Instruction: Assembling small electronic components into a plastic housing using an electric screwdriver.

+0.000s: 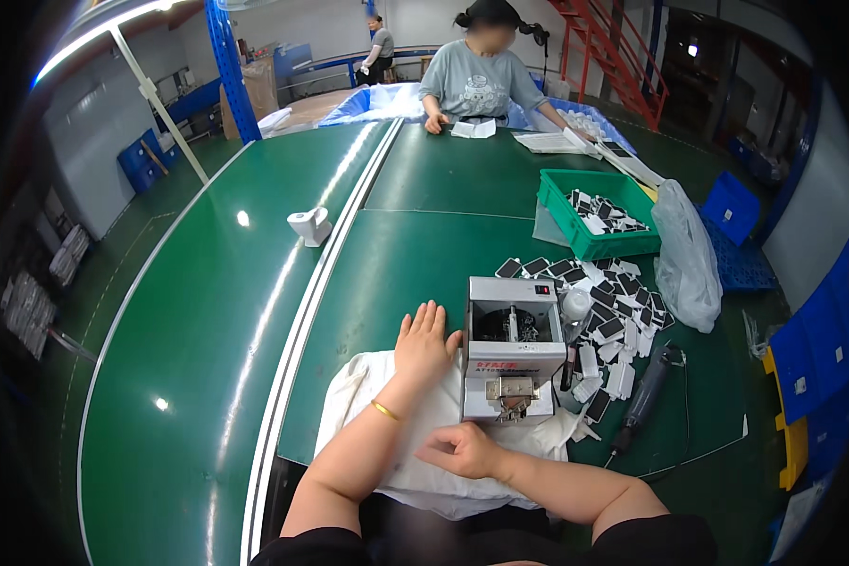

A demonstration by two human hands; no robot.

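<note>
My left hand lies flat with fingers spread, partly on a white cloth and partly on the green tabletop, just left of a grey box-shaped screw feeder. The feeder has a dark well on top with small screws in it and a metal outlet at its front. Below that outlet, over the cloth, my right hand is closed with its fingers curled in; whatever it may hold is hidden. To the feeder's right lies a dark electric screwdriver with a cord.
Many small white parts with black panels are heaped right of the feeder. Behind them stand a green bin of similar parts and a clear plastic bag. A white toilet-shaped object sits far left. A co-worker stands across the table.
</note>
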